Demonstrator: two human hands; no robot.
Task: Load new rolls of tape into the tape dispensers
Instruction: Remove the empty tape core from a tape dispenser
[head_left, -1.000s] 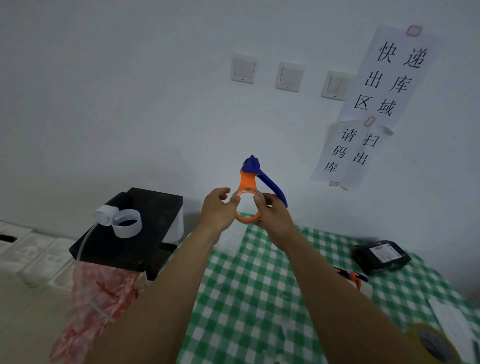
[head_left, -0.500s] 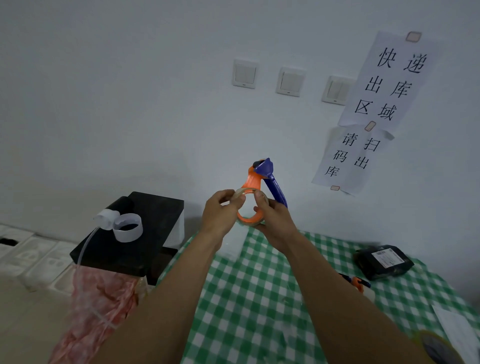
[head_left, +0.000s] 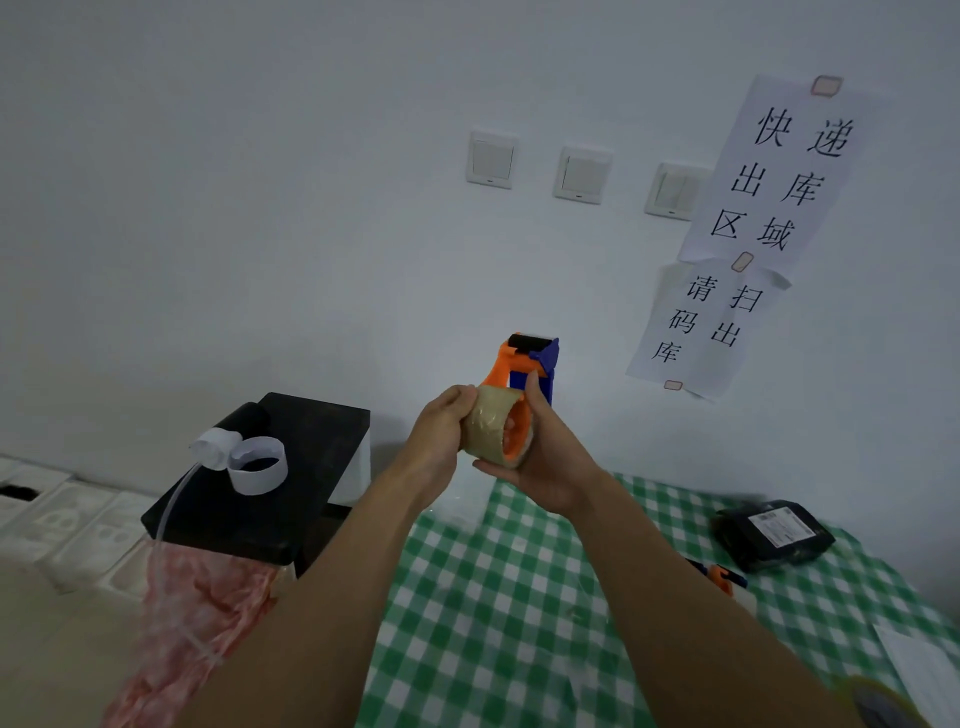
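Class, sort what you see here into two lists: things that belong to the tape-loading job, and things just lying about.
Job:
tape roll
dispenser
left hand
right hand
second dispenser
spare roll, bottom right

Lying about:
black parcel
paper loop
black box
wall switches
paper signs

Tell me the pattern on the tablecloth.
Green and white checks on the tablecloth, seen in the head view.
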